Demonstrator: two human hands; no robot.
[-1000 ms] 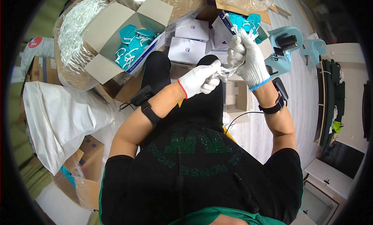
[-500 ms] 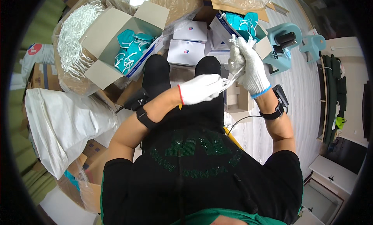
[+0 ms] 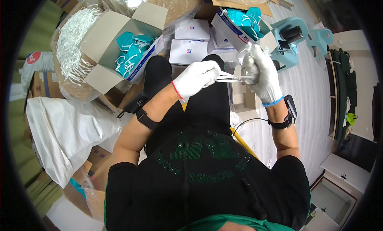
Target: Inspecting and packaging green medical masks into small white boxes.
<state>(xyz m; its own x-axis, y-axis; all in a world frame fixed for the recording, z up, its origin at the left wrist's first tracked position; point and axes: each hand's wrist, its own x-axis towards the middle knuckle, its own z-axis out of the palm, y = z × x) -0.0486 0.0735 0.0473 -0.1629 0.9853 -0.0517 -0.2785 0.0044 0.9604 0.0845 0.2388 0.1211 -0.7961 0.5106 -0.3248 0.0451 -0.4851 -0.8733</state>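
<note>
White cords run taut between my two hands, above my knees. My left hand, in a white glove with a red cuff edge, is closed around one end of them. My right hand, gloved with a blue cuff edge, grips the other end in a fist, its thumb side up. Whatever else the right fist may hold is hidden by the fingers. Nearest to the right hand, an open box contains teal face masks with white straps. Further left, a larger open carton holds more teal masks.
A heap of white cords fills a plastic-lined carton at the far left. White boxes are stacked beyond my knees. Teal machines stand on the right. A white sack slumps at left, and a cable hangs from my right wrist strap.
My hands have drawn apart, the left moving left and slightly away from me, the right slightly right. The cords between them are now stretched straighter and longer.
</note>
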